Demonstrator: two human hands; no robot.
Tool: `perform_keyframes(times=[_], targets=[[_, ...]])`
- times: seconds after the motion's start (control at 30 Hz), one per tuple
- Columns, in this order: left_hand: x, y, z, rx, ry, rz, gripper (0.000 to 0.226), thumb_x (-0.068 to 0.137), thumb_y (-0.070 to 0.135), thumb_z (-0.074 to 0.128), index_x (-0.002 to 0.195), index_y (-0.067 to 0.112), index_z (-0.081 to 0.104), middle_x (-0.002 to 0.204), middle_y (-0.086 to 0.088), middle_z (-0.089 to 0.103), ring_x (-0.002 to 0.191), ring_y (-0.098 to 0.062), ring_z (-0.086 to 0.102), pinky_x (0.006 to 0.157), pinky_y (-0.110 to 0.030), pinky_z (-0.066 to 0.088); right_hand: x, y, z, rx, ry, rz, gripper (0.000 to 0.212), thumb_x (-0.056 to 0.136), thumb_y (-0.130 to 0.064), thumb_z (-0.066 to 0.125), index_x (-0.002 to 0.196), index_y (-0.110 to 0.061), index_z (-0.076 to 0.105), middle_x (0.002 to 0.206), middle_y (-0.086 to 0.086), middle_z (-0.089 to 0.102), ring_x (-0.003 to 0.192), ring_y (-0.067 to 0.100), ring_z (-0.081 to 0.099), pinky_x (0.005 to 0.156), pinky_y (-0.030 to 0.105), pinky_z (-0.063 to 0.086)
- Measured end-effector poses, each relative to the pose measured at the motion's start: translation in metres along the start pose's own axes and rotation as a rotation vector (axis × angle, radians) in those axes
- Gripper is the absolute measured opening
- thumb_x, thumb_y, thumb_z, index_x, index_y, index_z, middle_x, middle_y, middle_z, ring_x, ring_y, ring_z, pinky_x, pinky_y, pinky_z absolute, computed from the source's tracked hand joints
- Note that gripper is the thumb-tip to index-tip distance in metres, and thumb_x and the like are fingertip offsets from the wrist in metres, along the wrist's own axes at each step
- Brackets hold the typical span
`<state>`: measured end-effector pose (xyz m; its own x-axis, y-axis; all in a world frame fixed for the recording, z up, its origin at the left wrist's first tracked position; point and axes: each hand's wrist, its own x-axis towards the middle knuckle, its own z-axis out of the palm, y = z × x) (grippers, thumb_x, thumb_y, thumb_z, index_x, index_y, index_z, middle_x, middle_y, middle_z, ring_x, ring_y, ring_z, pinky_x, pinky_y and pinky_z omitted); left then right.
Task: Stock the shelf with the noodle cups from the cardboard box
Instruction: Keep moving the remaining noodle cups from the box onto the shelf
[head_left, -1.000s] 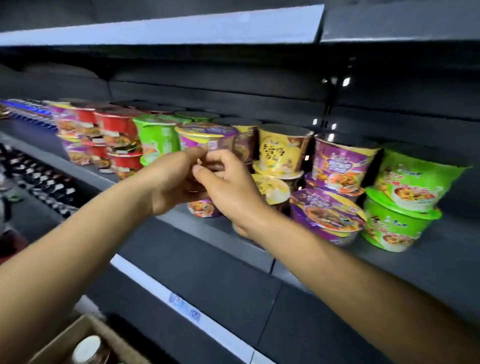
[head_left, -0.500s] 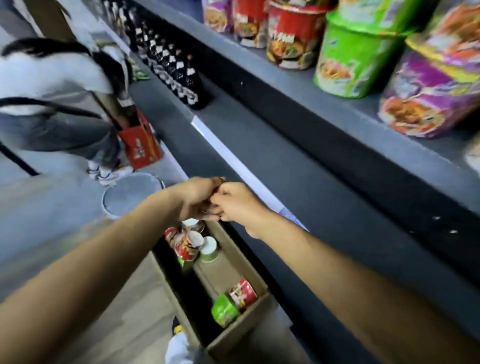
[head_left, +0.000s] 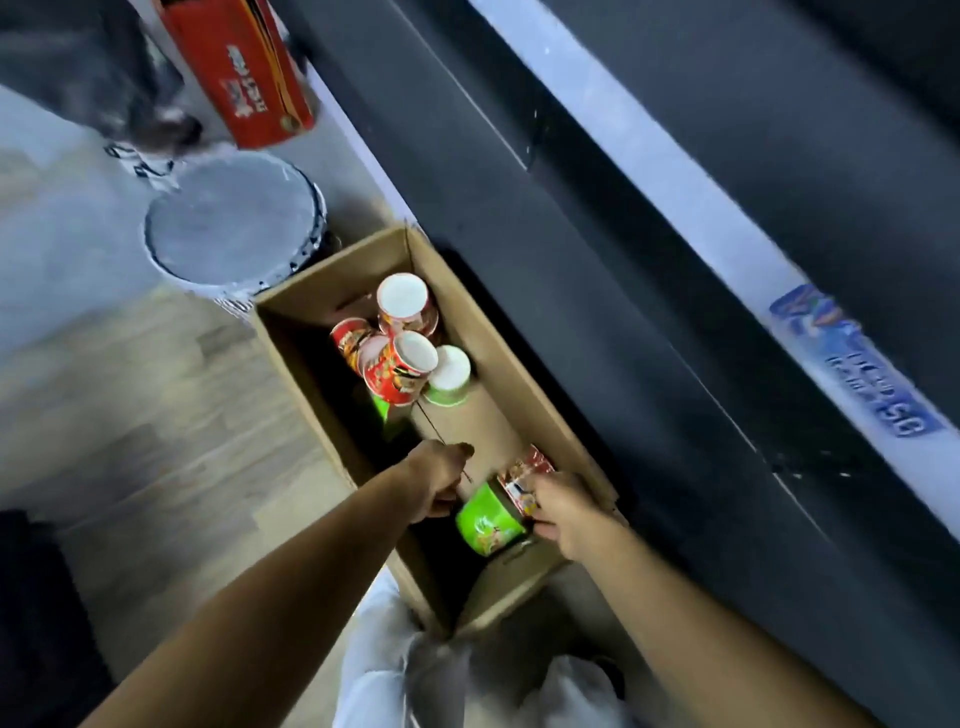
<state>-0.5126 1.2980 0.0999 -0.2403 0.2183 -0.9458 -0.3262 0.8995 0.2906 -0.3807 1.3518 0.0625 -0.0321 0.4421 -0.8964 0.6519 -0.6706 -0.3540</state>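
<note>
Reaching down into the cardboard box (head_left: 524, 384) on the floor, the right hand (head_left: 563, 512) has its grip curled round a red noodle cup (head_left: 522, 480) lying beside a green noodle cup (head_left: 488, 522). The left hand (head_left: 436, 480) hovers just beside them, fingers loosely curled, holding nothing. More cups (head_left: 402, 358) cluster at the box's far end.

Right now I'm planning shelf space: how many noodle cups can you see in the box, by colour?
Red cups: 4
Green cups: 2
Total: 6 showing; a green scrap in the box shadow may be another.
</note>
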Motion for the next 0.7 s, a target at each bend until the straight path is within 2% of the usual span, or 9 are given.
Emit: perform_keyframes(times=[0.07, 0.17, 0.23, 0.3, 0.37, 0.47, 0.57, 0.63, 0.7], targets=[[0.044, -0.016, 0.012, 0.019, 0.025, -0.032, 0.024, 0.097, 0.033, 0.049, 0.107, 0.011, 0.054, 0.105, -0.010, 0.053, 0.090, -0.024, 0.051, 0.077, -0.033, 0.042, 0.046, 0.022, 0.005, 0.014, 0.101, 0.045, 0.034, 0.087, -0.025, 0.057, 0.117, -0.010, 0.061, 0.118, 0.008, 0.064, 0.104, 0.026, 0.060, 0.090, 0.035, 0.050], [0.109, -0.039, 0.029, 0.019, 0.043, -0.087, 0.036, 0.095, 0.033, 0.053, 0.122, 0.008, 0.053, 0.110, -0.011, 0.051, 0.097, -0.027, 0.049, 0.082, -0.037, 0.041, 0.097, 0.041, 0.014, 0.105, 0.173, 0.118, 0.035, 0.093, -0.019, 0.052, 0.124, -0.003, 0.056, 0.123, 0.012, 0.059, 0.112, 0.027, 0.056, 0.092, 0.036, 0.045], [0.148, -0.053, 0.042, 0.033, 0.036, -0.126, 0.051, 0.093, 0.037, 0.056, 0.133, 0.007, 0.046, 0.127, -0.014, 0.050, 0.113, -0.033, 0.049, 0.090, -0.045, 0.042, 0.135, 0.055, 0.023, 0.167, 0.186, 0.141, 0.042, 0.094, -0.025, 0.052, 0.130, -0.005, 0.052, 0.129, 0.009, 0.055, 0.118, 0.027, 0.053, 0.098, 0.038, 0.044], [0.184, -0.067, 0.055, 0.036, 0.043, -0.182, 0.068, 0.089, 0.043, 0.060, 0.142, 0.006, 0.037, 0.144, -0.015, 0.040, 0.127, -0.040, 0.043, 0.098, -0.054, 0.040, 0.197, 0.084, 0.033, 0.186, 0.172, 0.134, 0.055, 0.084, -0.037, 0.055, 0.132, -0.011, 0.051, 0.131, 0.005, 0.056, 0.117, 0.026, 0.056, 0.100, 0.041, 0.046], [0.218, -0.079, 0.068, 0.005, 0.055, -0.237, 0.082, 0.086, 0.049, 0.063, 0.147, 0.006, 0.028, 0.151, -0.015, 0.032, 0.134, -0.041, 0.036, 0.102, -0.056, 0.035, 0.258, 0.119, 0.045, 0.189, 0.134, 0.188, 0.066, 0.071, -0.045, 0.055, 0.129, -0.014, 0.053, 0.129, 0.006, 0.059, 0.110, 0.027, 0.060, 0.096, 0.046, 0.050], [0.256, -0.097, 0.087, -0.028, 0.022, -0.281, 0.085, 0.091, 0.049, 0.055, 0.150, 0.002, 0.017, 0.155, -0.017, 0.022, 0.141, -0.035, 0.026, 0.112, -0.042, 0.026, 0.326, 0.158, 0.058, 0.194, 0.064, 0.285, 0.055, 0.076, -0.040, 0.054, 0.125, -0.014, 0.055, 0.122, 0.005, 0.062, 0.104, 0.026, 0.062, 0.093, 0.047, 0.051], [0.283, -0.116, 0.104, 0.004, 0.067, -0.330, 0.103, 0.079, 0.055, 0.067, 0.151, 0.013, 0.006, 0.153, -0.021, 0.022, 0.137, -0.042, 0.028, 0.108, -0.050, 0.031, 0.317, 0.151, 0.065, 0.165, 0.050, 0.314, 0.062, 0.079, -0.047, 0.055, 0.132, -0.015, 0.052, 0.128, 0.008, 0.059, 0.106, 0.026, 0.061, 0.094, 0.046, 0.049], [0.296, -0.128, 0.114, -0.053, 0.129, -0.355, 0.119, 0.064, 0.059, 0.078, 0.148, 0.016, 0.005, 0.146, -0.022, 0.031, 0.131, -0.044, 0.036, 0.102, -0.055, 0.036, 0.297, 0.138, 0.067, 0.157, 0.041, 0.320, 0.043, 0.092, -0.037, 0.049, 0.127, -0.012, 0.054, 0.123, 0.011, 0.060, 0.106, 0.028, 0.061, 0.092, 0.044, 0.051], [0.308, -0.136, 0.125, -0.154, 0.133, -0.351, 0.124, 0.055, 0.060, 0.081, 0.145, 0.020, 0.007, 0.138, -0.023, 0.042, 0.124, -0.042, 0.045, 0.100, -0.055, 0.041, 0.285, 0.128, 0.068, 0.148, 0.043, 0.343, 0.035, 0.096, -0.029, 0.042, 0.121, -0.010, 0.056, 0.116, 0.013, 0.063, 0.099, 0.028, 0.063, 0.083, 0.041, 0.053]])
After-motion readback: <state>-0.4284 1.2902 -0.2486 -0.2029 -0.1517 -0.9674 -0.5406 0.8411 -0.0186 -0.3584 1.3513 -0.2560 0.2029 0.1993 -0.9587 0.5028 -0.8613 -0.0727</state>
